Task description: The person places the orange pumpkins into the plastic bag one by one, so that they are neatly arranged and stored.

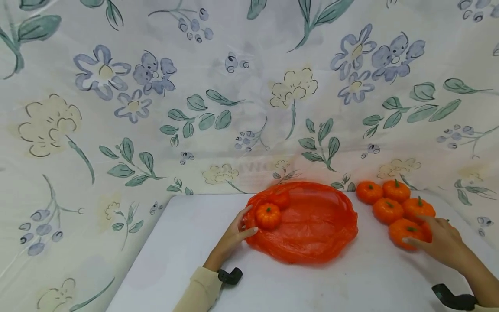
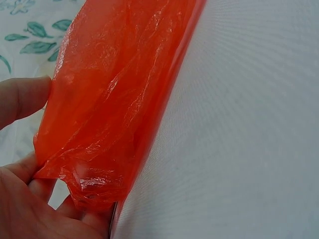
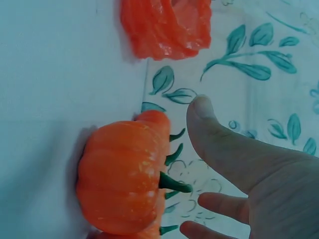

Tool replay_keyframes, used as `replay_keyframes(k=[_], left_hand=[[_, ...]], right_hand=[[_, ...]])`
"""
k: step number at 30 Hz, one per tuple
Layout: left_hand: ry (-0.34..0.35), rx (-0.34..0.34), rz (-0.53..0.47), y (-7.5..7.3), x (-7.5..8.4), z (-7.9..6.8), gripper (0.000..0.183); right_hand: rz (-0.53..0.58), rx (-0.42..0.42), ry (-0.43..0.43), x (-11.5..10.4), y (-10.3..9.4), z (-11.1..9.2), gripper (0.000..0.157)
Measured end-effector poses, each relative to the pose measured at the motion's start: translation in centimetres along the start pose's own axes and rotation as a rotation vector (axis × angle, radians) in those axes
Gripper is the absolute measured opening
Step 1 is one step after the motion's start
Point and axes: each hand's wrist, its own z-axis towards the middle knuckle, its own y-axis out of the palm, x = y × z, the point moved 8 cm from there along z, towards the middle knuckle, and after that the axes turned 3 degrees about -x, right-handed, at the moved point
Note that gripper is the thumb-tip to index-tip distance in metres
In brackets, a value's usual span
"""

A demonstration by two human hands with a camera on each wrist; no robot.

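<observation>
A red plastic bag lies spread wide on the white table, with a small orange pumpkin and a second, partly hidden one in its left part. My left hand holds the bag's left edge. In the left wrist view the thumb rests against the bag's side and the other fingers curl at its lower end. On the right, my right hand reaches over a cluster of small pumpkins, thumb and fingers spread. The right wrist view shows the nearest pumpkin beside the fingers, apart from them.
The white table meets a floral-patterned sheet at its back edge. The pumpkins sit close together on the right, green stems up. A black wrist camera is strapped to the left wrist, another to the right.
</observation>
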Motion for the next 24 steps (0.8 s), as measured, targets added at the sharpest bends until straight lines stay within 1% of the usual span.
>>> replay_keyframes(k=[3, 6, 9, 11, 14, 18, 20, 24], left_hand=[[-0.001, -0.002, -0.001, 0.2, -0.2, 0.0, 0.072], [-0.002, 0.007, 0.001, 0.1, -0.2, 0.0, 0.072], [-0.005, 0.003, 0.007, 0.2, -0.2, 0.2, 0.073], [-0.002, -0.002, 0.006, 0.3, -0.1, 0.4, 0.074], [0.009, -0.006, 0.001, 0.4, 0.1, 0.5, 0.074], [0.016, 0.000, -0.004, 0.3, 0.1, 0.3, 0.073], [0.021, 0.003, -0.006, 0.3, 0.1, 0.1, 0.073], [0.025, 0.001, -0.014, 0.3, 0.0, 0.1, 0.072]], right_hand=[[0.002, -0.005, -0.007, 0.6, 0.5, 0.0, 0.091], [0.004, -0.008, -0.032, 0.6, 0.8, 0.1, 0.083], [-0.008, -0.009, -0.048, 0.5, 0.9, 0.1, 0.079], [-0.006, -0.021, -0.040, 0.6, 0.8, 0.2, 0.082], [-0.005, -0.050, -0.003, 0.9, 1.0, 0.3, 0.089], [0.016, -0.090, 0.030, 1.1, 1.7, 0.4, 0.097], [0.027, -0.106, 0.042, 1.1, 2.0, 0.5, 0.099], [0.042, -0.122, 0.068, 1.2, 2.5, 0.7, 0.098]])
